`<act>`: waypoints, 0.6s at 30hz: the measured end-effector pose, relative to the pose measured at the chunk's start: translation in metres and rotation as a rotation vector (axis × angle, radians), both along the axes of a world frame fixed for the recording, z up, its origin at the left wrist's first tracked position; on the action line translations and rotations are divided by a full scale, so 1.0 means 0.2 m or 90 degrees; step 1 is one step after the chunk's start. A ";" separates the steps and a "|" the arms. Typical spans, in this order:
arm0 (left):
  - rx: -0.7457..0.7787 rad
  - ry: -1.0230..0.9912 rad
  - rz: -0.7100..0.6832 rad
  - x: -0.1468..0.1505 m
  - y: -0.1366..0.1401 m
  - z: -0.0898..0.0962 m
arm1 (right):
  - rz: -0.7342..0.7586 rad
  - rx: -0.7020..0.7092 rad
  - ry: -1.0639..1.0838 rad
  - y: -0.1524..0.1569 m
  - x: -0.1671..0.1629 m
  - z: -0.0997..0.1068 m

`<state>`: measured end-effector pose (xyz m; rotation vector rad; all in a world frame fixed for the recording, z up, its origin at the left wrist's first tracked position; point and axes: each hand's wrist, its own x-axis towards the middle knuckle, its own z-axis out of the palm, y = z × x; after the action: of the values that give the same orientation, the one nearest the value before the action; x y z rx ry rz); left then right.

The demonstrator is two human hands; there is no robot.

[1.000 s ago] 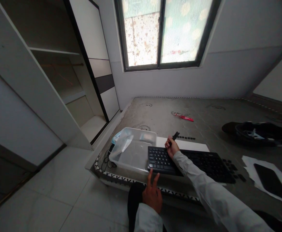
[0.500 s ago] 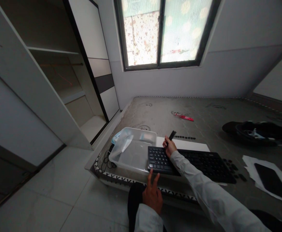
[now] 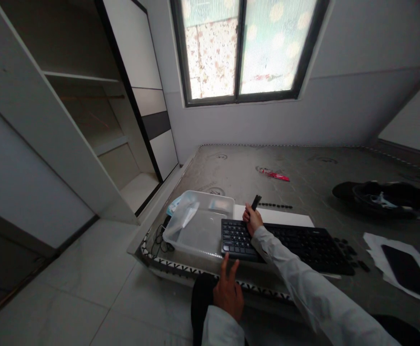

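Note:
A black keyboard lies on a grey mattress, partly on a white sheet. My right hand hovers over the keyboard's left end, closed around a small black tool that sticks up from the fingers. My left hand rests low by the keyboard's near-left corner with two fingers pointing up toward it, holding nothing. Several loose black keycaps lie off the keyboard's right end, and a short row of them sits behind the white sheet.
A clear plastic bin stands left of the keyboard, cables beside it. A red wrapper lies further back. A black bag and a dark tablet on paper are at the right. An open wardrobe lines the left wall.
My right hand with the black tool has shifted slightly left and back over the keyboard's left end, and the tool now stands more upright. My left hand has stayed in place.

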<state>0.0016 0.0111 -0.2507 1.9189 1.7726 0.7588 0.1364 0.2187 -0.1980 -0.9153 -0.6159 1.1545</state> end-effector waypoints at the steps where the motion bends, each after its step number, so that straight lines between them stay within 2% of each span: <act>1: 0.003 0.000 -0.001 0.00 0.00 0.00 | -0.008 -0.002 -0.032 0.00 0.00 -0.01; 3: 0.009 -0.003 -0.008 0.00 0.00 0.00 | -0.020 -0.018 -0.160 0.01 0.00 -0.02; 5: 0.013 -0.006 -0.013 0.00 0.00 -0.01 | -0.040 -0.022 -0.349 0.00 -0.02 -0.03; 7: 0.015 -0.009 -0.014 0.00 0.00 -0.01 | -0.063 0.000 -0.525 -0.02 -0.04 -0.04; 9: 0.010 -0.009 -0.011 -0.01 0.01 -0.01 | -0.068 0.029 -0.638 -0.04 -0.06 -0.05; 13: -0.001 -0.008 -0.010 -0.01 0.01 -0.02 | -0.036 0.035 -0.746 -0.07 -0.08 -0.06; 18: 0.032 0.000 0.004 0.00 0.01 -0.03 | -0.015 0.048 -0.804 -0.08 -0.07 -0.06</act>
<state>0.0017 0.0121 -0.2577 1.9463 1.7755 0.8123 0.1215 0.2027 -0.2097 -1.5415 -1.6256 0.3952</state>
